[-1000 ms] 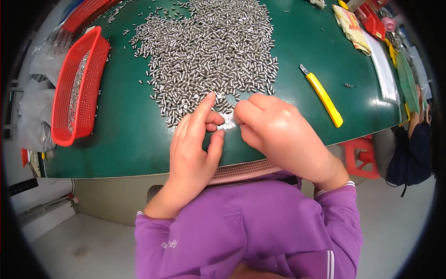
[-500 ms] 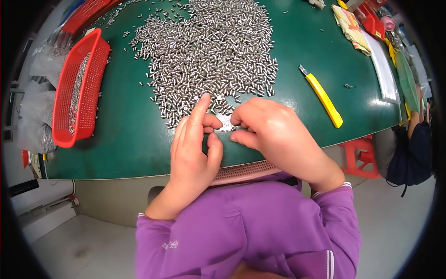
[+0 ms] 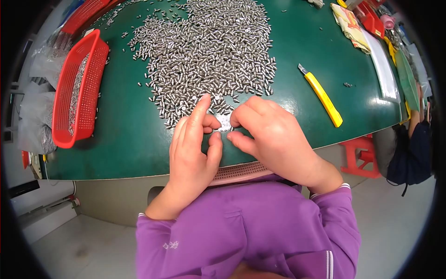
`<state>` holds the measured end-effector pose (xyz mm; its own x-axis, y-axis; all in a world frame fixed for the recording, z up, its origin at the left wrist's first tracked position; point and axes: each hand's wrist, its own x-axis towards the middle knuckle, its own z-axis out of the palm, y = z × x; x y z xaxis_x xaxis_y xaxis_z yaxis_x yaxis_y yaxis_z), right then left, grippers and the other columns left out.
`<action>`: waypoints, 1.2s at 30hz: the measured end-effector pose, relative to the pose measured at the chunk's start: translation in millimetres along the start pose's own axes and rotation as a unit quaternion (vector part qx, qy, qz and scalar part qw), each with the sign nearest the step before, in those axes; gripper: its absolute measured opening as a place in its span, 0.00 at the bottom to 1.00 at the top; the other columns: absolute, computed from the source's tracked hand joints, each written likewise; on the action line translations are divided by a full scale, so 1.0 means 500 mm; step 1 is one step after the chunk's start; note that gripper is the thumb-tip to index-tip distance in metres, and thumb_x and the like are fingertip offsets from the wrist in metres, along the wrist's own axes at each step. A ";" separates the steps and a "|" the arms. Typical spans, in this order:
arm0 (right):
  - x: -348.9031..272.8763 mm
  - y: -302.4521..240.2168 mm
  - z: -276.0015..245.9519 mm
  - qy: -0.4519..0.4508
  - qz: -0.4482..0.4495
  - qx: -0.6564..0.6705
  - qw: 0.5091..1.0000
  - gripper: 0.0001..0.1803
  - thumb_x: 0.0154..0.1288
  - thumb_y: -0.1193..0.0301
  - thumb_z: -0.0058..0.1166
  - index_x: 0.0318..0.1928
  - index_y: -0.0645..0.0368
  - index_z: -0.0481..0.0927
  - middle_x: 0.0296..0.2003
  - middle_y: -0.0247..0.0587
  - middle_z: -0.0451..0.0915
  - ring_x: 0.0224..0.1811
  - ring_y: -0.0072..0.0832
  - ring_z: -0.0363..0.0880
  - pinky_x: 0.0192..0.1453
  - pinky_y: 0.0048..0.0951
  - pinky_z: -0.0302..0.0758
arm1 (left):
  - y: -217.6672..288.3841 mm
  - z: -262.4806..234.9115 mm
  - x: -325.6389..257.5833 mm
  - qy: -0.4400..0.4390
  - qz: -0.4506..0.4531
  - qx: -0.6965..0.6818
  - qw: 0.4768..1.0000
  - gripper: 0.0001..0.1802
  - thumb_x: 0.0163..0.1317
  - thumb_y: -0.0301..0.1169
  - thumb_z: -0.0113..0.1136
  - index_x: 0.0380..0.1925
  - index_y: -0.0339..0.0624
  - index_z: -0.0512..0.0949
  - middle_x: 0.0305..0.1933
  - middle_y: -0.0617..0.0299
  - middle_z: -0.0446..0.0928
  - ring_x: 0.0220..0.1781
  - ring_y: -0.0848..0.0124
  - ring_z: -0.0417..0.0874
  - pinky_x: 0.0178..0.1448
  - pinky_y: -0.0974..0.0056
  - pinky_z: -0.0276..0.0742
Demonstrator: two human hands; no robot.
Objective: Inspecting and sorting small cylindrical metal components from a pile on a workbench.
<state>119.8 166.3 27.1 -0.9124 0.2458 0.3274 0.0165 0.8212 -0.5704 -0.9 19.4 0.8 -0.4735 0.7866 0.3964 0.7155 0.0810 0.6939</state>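
Small silvery metal pins with tapered ends lie in a broad loose heap [image 3: 213, 56] on the green tabletop. At its near edge, between my hands, a small tight cluster of these pins [image 3: 225, 122] shows mostly round ends. My left hand [image 3: 189, 148] borders the cluster on the left: the index finger stretches forward, the other fingers bend beside the pins, and the thumb stands apart. From the right, my right hand [image 3: 274, 129] brings bent fingers and thumb to the cluster's edge, with pins at the fingertips. Its rear fingers are partly hidden.
A red perforated basket [image 3: 97, 90] holding more pins stands on the left. A yellow utility knife [image 3: 323, 97] lies to the right, blade exposed. Clear plastic bags [image 3: 37, 109] sit beyond the basket. Cloth [image 3: 349, 28] and red bins [image 3: 371, 21] occupy the far right. A red stool [image 3: 360, 158] is below the table.
My right hand has shifted slightly left, its thumb and fingertips closer to the cluster. The cluster is a little more visible between the hands. My left hand has hardly moved.
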 end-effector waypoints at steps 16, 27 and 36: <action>-0.002 -0.008 -0.010 0.005 -0.018 -0.019 1.000 0.13 0.54 0.76 0.65 0.38 0.60 0.75 0.35 0.44 0.73 0.38 0.41 0.76 0.43 0.40 0.76 | -0.006 -0.002 -0.003 0.008 -0.008 -0.014 1.000 0.41 0.52 0.09 0.51 0.71 0.32 0.64 0.40 0.56 0.78 0.39 0.65 0.77 0.47 0.62 0.77; -0.019 -0.012 -0.004 -0.097 -0.043 0.051 0.993 0.10 0.59 0.74 0.61 0.40 0.58 0.76 0.36 0.42 0.72 0.40 0.42 0.75 0.44 0.41 0.75 | -0.011 -0.003 -0.007 0.050 -0.048 -0.073 0.995 0.42 0.55 0.08 0.46 0.74 0.32 0.57 0.45 0.56 0.76 0.41 0.70 0.75 0.45 0.67 0.76; -0.009 0.009 -0.026 0.032 0.014 0.019 0.999 0.12 0.59 0.77 0.62 0.45 0.62 0.79 0.37 0.47 0.75 0.41 0.48 0.76 0.45 0.44 0.75 | 0.013 0.010 0.014 0.012 -0.021 0.044 0.999 0.42 0.56 0.14 0.62 0.73 0.32 0.59 0.46 0.52 0.77 0.46 0.58 0.76 0.56 0.55 0.74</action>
<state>129.3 175.5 33.1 -0.8837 0.3020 0.3577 0.0248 0.7933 -0.6084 2.9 28.5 4.9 -0.5164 0.7660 0.3829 0.7361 0.1687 0.6555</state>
